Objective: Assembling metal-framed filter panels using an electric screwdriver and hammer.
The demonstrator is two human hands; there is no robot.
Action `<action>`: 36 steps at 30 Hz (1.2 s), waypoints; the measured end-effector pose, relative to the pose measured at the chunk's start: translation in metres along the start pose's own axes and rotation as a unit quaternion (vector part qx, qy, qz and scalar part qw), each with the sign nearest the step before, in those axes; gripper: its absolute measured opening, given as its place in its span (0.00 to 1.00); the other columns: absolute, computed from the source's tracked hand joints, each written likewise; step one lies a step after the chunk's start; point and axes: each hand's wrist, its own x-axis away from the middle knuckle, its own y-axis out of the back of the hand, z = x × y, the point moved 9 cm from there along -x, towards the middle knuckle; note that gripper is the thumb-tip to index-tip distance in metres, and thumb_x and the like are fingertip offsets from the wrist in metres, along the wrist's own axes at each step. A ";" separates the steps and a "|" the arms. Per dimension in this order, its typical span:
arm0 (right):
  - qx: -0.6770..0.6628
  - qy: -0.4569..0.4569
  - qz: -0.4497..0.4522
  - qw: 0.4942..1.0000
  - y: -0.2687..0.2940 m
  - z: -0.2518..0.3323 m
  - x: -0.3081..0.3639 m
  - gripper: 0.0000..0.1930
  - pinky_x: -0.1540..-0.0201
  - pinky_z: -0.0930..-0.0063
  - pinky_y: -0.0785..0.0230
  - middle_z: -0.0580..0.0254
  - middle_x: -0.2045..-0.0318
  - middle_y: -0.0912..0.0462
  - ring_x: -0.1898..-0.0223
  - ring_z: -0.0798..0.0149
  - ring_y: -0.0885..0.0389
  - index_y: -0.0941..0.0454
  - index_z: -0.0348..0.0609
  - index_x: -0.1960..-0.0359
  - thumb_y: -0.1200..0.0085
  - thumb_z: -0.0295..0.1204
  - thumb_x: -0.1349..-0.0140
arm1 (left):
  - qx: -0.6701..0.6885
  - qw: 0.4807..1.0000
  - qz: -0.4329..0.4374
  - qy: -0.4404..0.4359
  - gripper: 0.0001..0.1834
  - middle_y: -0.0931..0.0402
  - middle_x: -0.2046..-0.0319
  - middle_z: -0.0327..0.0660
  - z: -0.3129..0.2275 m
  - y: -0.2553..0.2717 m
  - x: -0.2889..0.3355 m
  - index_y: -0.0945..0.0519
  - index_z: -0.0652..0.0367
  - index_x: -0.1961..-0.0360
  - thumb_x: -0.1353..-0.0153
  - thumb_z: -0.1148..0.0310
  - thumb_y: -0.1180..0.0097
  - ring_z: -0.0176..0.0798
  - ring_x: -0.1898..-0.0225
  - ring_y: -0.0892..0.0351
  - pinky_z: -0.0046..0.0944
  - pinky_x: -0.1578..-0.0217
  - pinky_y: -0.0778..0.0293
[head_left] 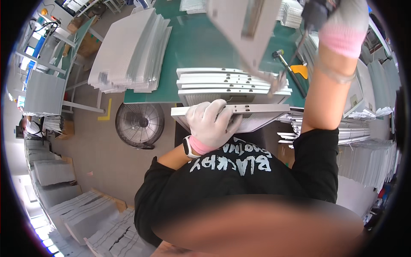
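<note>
On the left of the green worktop, a tall stack of pale ribbed sheets lies along the left edge, its near end reaching past the front-left corner; on the floor before the front edge stands a round fan. Next comes the person's left hand, in a pale glove with a pink cuff, its fingers bent over and clamped on the upper rail of a white-framed panel. This panel is just on the person's side of the front edge, with its long axis running left to right, roughly along that edge. The grip sits left of the panel's middle, so a short end shows to the left and the longer stretch lies to the right. Beyond it, near the front edge, a row of similar panels stands close together. Above their right part hangs a blurred pale plate. Farther right, toward the right edge, lie a hammer and an orange-yellow object. The left hand is the nearer one to the panel; the right hand is raised well apart, beyond the front-right corner, beside a dark tool; blur and cropping hide whether its fingers close on it.
</note>
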 end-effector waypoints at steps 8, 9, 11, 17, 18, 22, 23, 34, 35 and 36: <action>-0.093 -0.149 -0.117 0.977 0.011 -0.015 0.078 0.16 0.66 0.78 0.22 0.57 0.59 0.19 0.64 0.67 0.18 0.27 0.39 0.47 0.46 0.34 0.32 | -0.061 0.995 -0.069 -0.038 0.13 0.26 0.66 0.28 -0.017 0.008 0.007 0.15 0.43 0.67 0.57 0.60 0.29 0.37 0.63 0.27 0.42 0.57 0.37; -0.092 -0.148 -0.123 0.977 0.011 -0.014 0.080 0.16 0.66 0.78 0.22 0.57 0.59 0.19 0.64 0.67 0.18 0.27 0.39 0.47 0.46 0.34 0.32 | -0.083 0.991 -0.100 -0.034 0.12 0.25 0.65 0.26 -0.019 0.011 0.009 0.15 0.42 0.67 0.55 0.60 0.32 0.35 0.64 0.27 0.42 0.57 0.36; -0.006 -0.120 -0.174 0.977 -0.001 -0.013 0.084 0.15 0.68 0.80 0.30 0.61 0.64 0.22 0.69 0.70 0.24 0.28 0.39 0.49 0.46 0.32 0.35 | -0.080 0.993 -0.084 -0.034 0.11 0.24 0.63 0.26 -0.013 0.008 0.012 0.16 0.42 0.68 0.55 0.61 0.32 0.35 0.63 0.27 0.42 0.56 0.37; 0.063 -0.082 -0.219 0.970 0.000 0.003 0.098 0.10 0.71 0.84 0.38 0.64 0.70 0.26 0.72 0.73 0.29 0.31 0.42 0.61 0.46 0.33 0.36 | -0.040 0.997 -0.060 -0.006 0.13 0.24 0.64 0.28 -0.011 -0.002 0.010 0.18 0.43 0.70 0.60 0.61 0.28 0.36 0.64 0.27 0.42 0.57 0.39; 0.064 -0.082 -0.223 0.969 0.003 0.007 0.098 0.10 0.71 0.84 0.38 0.64 0.70 0.26 0.72 0.73 0.29 0.31 0.42 0.61 0.46 0.33 0.36 | -0.049 0.996 -0.080 -0.008 0.16 0.25 0.65 0.29 -0.012 0.000 0.007 0.19 0.44 0.70 0.63 0.61 0.26 0.36 0.65 0.27 0.42 0.59 0.39; 0.060 -0.073 -0.223 0.970 0.013 0.012 0.091 0.10 0.72 0.82 0.38 0.63 0.70 0.26 0.74 0.72 0.28 0.31 0.42 0.61 0.46 0.33 0.35 | -0.074 0.997 -0.011 -0.015 0.17 0.25 0.67 0.28 -0.013 -0.010 -0.003 0.20 0.44 0.70 0.63 0.59 0.27 0.37 0.69 0.27 0.41 0.60 0.39; 0.061 -0.078 -0.215 0.972 0.010 0.009 0.089 0.10 0.72 0.82 0.38 0.63 0.71 0.26 0.74 0.72 0.28 0.30 0.41 0.61 0.46 0.33 0.35 | -0.081 0.997 -0.015 -0.010 0.16 0.25 0.69 0.29 -0.015 -0.010 -0.004 0.20 0.45 0.72 0.63 0.59 0.27 0.38 0.67 0.27 0.43 0.60 0.39; 0.016 -0.106 -0.185 0.977 -0.003 -0.005 0.097 0.08 0.76 0.81 0.35 0.63 0.72 0.25 0.76 0.73 0.26 0.31 0.40 0.56 0.50 0.29 0.33 | -0.053 0.998 0.013 0.007 0.18 0.27 0.72 0.28 -0.014 -0.009 0.005 0.23 0.47 0.76 0.65 0.59 0.25 0.39 0.66 0.28 0.45 0.57 0.38; 0.011 -0.110 -0.183 0.977 -0.005 -0.008 0.098 0.08 0.76 0.81 0.34 0.63 0.72 0.25 0.76 0.73 0.26 0.31 0.40 0.56 0.51 0.28 0.32 | -0.052 0.998 0.018 0.007 0.18 0.27 0.72 0.28 -0.013 -0.010 0.006 0.23 0.47 0.75 0.65 0.59 0.25 0.39 0.66 0.28 0.45 0.57 0.38; 0.010 -0.109 -0.181 0.977 -0.007 -0.010 0.098 0.08 0.76 0.81 0.34 0.63 0.72 0.25 0.76 0.73 0.26 0.31 0.40 0.56 0.51 0.28 0.32 | -0.050 0.998 0.024 0.007 0.19 0.27 0.72 0.28 -0.013 -0.012 0.007 0.23 0.47 0.74 0.65 0.59 0.25 0.39 0.65 0.28 0.46 0.57 0.37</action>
